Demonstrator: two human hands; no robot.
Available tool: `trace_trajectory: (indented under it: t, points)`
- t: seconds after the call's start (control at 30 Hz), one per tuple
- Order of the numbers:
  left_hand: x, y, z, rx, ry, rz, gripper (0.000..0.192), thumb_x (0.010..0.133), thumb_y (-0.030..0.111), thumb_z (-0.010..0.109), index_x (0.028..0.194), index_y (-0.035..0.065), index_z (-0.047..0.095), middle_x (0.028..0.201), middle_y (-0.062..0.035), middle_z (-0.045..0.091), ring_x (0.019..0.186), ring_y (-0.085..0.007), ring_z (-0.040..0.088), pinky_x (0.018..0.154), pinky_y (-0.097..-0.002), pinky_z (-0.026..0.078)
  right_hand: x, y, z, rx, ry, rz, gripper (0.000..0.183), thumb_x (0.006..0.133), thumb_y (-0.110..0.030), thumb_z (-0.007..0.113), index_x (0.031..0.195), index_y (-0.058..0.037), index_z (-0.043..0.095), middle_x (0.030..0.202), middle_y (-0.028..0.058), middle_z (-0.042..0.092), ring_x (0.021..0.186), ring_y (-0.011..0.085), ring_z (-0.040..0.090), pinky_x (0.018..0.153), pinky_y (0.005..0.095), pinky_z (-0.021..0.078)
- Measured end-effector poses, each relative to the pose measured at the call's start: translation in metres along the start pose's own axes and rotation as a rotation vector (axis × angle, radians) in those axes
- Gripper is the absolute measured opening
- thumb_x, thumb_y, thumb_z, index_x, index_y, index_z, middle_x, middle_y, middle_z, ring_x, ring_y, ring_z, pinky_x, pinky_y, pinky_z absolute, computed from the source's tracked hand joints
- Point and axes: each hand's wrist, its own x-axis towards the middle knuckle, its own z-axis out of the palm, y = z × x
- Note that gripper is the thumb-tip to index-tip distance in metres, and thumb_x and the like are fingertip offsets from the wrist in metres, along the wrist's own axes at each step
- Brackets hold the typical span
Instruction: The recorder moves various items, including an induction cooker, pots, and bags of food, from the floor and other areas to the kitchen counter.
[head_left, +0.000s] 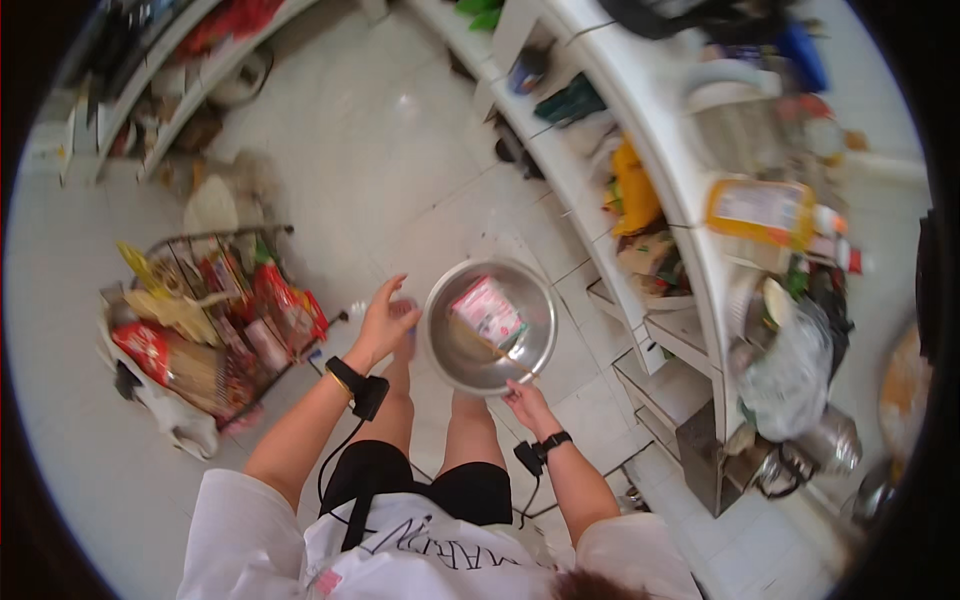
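My right hand (529, 406) pinches the near rim of a stainless steel basin (536, 345), close to the ends of what look like wooden chopsticks (495, 349). Inside the basin lies a pink and white printed packet (489, 309), and the chopsticks slant from beside it up to the rim. My left hand (384, 324) is just left of the basin, fingers spread and holding nothing, apart from the rim. The basin is in front of my legs, above the tiled floor.
A wire rack (217, 322) of packaged goods stands on the left. On the right, a curved white-tiled counter (637, 97) bears a yellow-liquid bottle (759, 214) and a clear plastic bag (787, 375). Under it, shelves hold a yellow bag (636, 187). More shelving (180, 97) is at upper left.
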Motion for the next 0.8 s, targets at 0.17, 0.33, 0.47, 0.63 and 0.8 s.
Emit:
trace_trajectory:
  t: [0.17, 0.33, 0.47, 0.63, 0.8]
  points:
    - [0.049, -0.048, 0.026, 0.023, 0.061, 0.083, 0.052, 0.076, 0.006, 0.065, 0.125, 0.0159, 0.051, 0.126, -0.013, 0.044, 0.103, -0.0223, 0.056, 0.081, -0.0307, 0.049, 0.144, 0.006, -0.056, 0.122, 0.079, 0.082, 0.015, 0.085, -0.005, 0.06, 0.098, -0.0071, 0.052, 0.088, 0.0027, 0.055, 0.079, 0.0154, 0.053, 0.077, 0.0311, 0.0468]
    - [0.098, -0.126, 0.04, 0.094, 0.12, 0.127, 0.048, 0.076, 0.001, 0.063, 0.121, 0.017, 0.056, 0.126, -0.0105, 0.044, 0.101, -0.02, 0.055, 0.08, -0.0295, 0.049, 0.249, -0.006, -0.079, 0.25, 0.114, 0.072, 0.014, 0.083, -0.003, 0.06, 0.095, -0.0042, 0.053, 0.086, 0.005, 0.055, 0.078, 0.0171, 0.053, 0.077, 0.032, 0.048]
    - [0.116, -0.171, 0.043, 0.119, 0.131, 0.117, 0.047, 0.076, 0.0, 0.061, 0.119, 0.0153, 0.057, 0.126, -0.0092, 0.044, 0.1, -0.0196, 0.054, 0.081, -0.0293, 0.049, 0.333, -0.038, -0.112, 0.296, 0.16, -0.097, 0.01, 0.083, -0.001, 0.06, 0.092, -0.0032, 0.055, 0.09, 0.0059, 0.057, 0.078, 0.0181, 0.054, 0.077, 0.0349, 0.049]
    - [0.126, -0.22, 0.05, 0.072, 0.1, -0.002, 0.044, 0.078, 0.003, 0.062, 0.12, 0.0147, 0.055, 0.125, -0.0087, 0.045, 0.099, -0.0224, 0.056, 0.082, -0.0324, 0.05, 0.428, -0.137, -0.149, 0.324, 0.164, -0.308, 0.01, 0.083, -0.001, 0.059, 0.092, -0.0019, 0.055, 0.088, 0.0074, 0.057, 0.079, 0.0201, 0.053, 0.073, 0.0364, 0.0498]
    - [0.135, -0.232, 0.062, 0.143, 0.07, -0.075, 0.045, 0.078, 0.002, 0.062, 0.121, 0.0126, 0.054, 0.124, -0.0086, 0.046, 0.1, -0.0211, 0.056, 0.084, -0.0311, 0.049, 0.485, -0.223, -0.14, 0.396, 0.063, -0.355, 0.011, 0.085, -0.001, 0.054, 0.096, -0.0003, 0.053, 0.093, 0.0104, 0.056, 0.085, 0.0238, 0.054, 0.075, 0.0378, 0.0496]
